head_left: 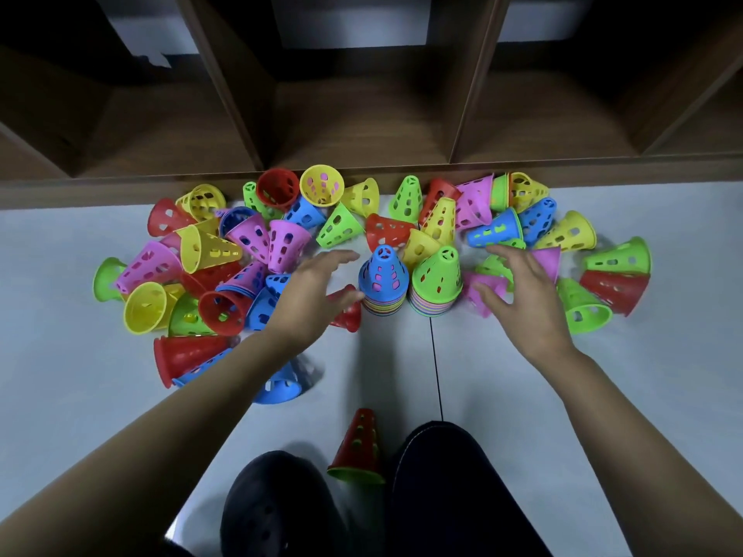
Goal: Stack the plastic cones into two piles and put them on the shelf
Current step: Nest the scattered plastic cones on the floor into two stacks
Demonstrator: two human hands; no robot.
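Two upright piles of perforated plastic cones stand side by side on the pale floor: a blue-topped pile [383,275] and a green-topped pile [437,277]. My left hand [311,291] hovers just left of the blue-topped pile, fingers spread and holding nothing, above a red cone [348,313] lying on its side. My right hand [526,293] hovers right of the green-topped pile, fingers spread over a pink cone [484,289]. Several loose cones in red, yellow, green, blue and pink lie scattered to both sides and behind.
A dark wooden shelf [362,114] with open compartments runs along the back, its base edge right behind the cones. A small red-over-green cone pair [359,450] stands between my knees [281,504]. A floor seam [436,363] runs toward me.
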